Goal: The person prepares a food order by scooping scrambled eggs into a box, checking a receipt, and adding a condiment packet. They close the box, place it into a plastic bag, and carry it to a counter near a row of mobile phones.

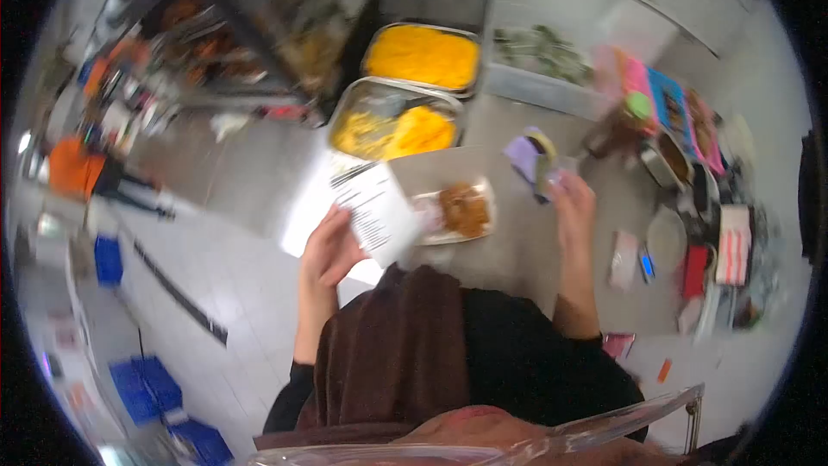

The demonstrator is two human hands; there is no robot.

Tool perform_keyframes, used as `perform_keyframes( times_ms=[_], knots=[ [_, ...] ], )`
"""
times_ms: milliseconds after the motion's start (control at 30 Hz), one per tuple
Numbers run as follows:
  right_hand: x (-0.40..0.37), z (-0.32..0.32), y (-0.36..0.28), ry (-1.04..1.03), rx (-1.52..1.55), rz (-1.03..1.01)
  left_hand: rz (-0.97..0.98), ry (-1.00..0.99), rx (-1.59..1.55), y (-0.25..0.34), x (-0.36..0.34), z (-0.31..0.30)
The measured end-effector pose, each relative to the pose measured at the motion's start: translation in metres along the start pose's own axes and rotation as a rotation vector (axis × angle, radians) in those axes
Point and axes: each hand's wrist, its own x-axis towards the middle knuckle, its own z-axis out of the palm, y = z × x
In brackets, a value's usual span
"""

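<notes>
My left hand (335, 246) is closed on the edge of a white printed paper slip (379, 211), tilted up over the counter's front edge. Partly behind the slip lies a white food tray (490, 223) with browned food (466, 210) in it and something pinkish at its left. To the right, my right hand (573, 203) is pinched at the fingertips around something small and clear that I cannot make out. Just left of those fingers sits a purple and yellow item (528, 158) with a dark edge, possibly a tape dispenser; blur hides its details.
Two metal pans (470, 91) of yellow food stand at the back. A clear bin (543, 91) of greens is beyond. On the right are a green-capped bottle (636, 108), colored baskets (664, 99) and a red box (694, 272). Another person (78, 168) in orange is at far left.
</notes>
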Motion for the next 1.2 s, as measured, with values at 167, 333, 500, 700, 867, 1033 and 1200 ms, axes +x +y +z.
perform_keyframes(
  times_ms=[167, 333, 500, 700, 867, 1033, 1200],
  knots=[
    [-0.02, 0.011, -0.024, 0.042, 0.309, 0.205, 0.013, -0.042, 0.124, 0.003, -0.008, -0.001],
    [-0.029, 0.025, -0.037, -0.121, 0.541, 0.29, -0.006, -0.06, 0.082, 0.006, -0.023, 0.009],
    [-0.028, 0.038, -0.024, -0.265, 0.537, 0.333, 0.064, -0.057, 0.037, 0.003, -0.04, 0.007],
    [-0.033, 0.05, -0.014, -0.397, -0.098, 0.146, 0.124, -0.032, 0.035, 0.002, -0.054, 0.004],
    [-0.043, 0.055, -0.014, -0.438, -0.092, 0.121, 0.115, -0.061, 0.04, 0.002, -0.056, -0.004],
    [-0.049, 0.063, -0.023, -0.395, -0.099, 0.063, 0.179, -0.04, 0.003, 0.005, -0.058, -0.018],
    [-0.045, 0.086, -0.003, -0.34, -0.173, -0.002, 0.285, 0.136, -0.072, 0.023, -0.068, -0.038]
  ],
)
